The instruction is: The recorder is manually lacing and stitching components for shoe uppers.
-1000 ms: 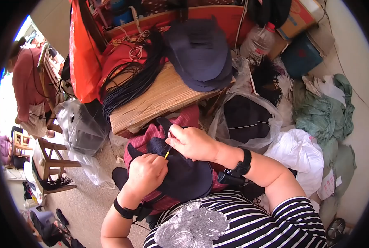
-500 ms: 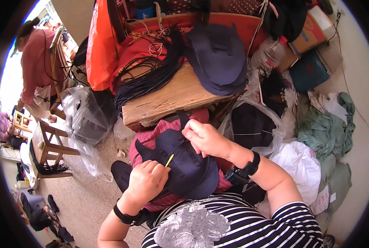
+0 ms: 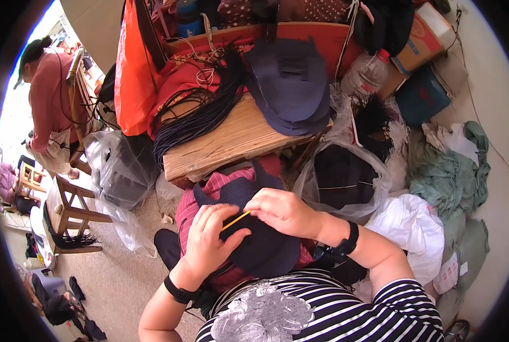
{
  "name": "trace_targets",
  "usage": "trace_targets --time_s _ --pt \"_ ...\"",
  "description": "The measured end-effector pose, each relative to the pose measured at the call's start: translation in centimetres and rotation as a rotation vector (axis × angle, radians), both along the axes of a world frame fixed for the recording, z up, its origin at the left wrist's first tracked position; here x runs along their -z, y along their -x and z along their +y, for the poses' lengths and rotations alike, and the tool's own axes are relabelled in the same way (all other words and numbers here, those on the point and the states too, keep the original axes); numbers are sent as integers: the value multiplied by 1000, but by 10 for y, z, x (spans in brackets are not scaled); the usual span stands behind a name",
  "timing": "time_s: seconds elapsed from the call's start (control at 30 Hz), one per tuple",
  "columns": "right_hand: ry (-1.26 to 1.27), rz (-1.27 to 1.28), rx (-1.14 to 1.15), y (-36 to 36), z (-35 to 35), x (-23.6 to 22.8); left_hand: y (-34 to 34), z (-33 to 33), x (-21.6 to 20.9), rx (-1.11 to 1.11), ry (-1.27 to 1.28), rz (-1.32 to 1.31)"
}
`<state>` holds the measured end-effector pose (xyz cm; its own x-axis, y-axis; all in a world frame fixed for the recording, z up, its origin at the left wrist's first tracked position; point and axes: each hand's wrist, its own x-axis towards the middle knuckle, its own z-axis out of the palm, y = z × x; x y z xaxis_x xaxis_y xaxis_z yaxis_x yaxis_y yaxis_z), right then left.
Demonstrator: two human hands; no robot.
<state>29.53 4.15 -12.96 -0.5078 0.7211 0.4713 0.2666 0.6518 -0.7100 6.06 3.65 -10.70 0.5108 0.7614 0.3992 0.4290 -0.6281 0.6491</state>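
Note:
A dark navy piece of cloth with a textured upper part lies across my lap, over a red striped fabric. Above it, my right hand pinches one end of a thin yellow stick-like tool. The tool slants down toward my left hand, whose thumb stands apart from its slightly blurred fingers. Its lower end sits in the gap between that thumb and the fingers. What kind of tool it is cannot be made out. Both hands cover part of the cloth.
A wooden bench ahead bears a bundle of black cords and stacked navy cloth pieces. Plastic bags and a white sack lie to the right. A wooden stool and another person are at the left.
The yellow tool has swung from steep to flatter, and its upper end is now in my right hand. My left hand has opened its thumb away; my right hand has moved lower.

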Motion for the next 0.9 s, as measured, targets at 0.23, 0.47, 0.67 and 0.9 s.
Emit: trace_targets --time_s 0.23,0.47,0.67,0.9 --pt "546 362 93 -7 -17 12 -33 16 15 -4 122 47" --pt "-180 177 -210 12 -43 -27 -43 13 12 22 -25 223" --pt "73 98 -349 17 -33 -35 -31 16 11 80 56 86" --pt "-166 -397 193 -25 -11 -23 4 -21 11 0 -93 180"
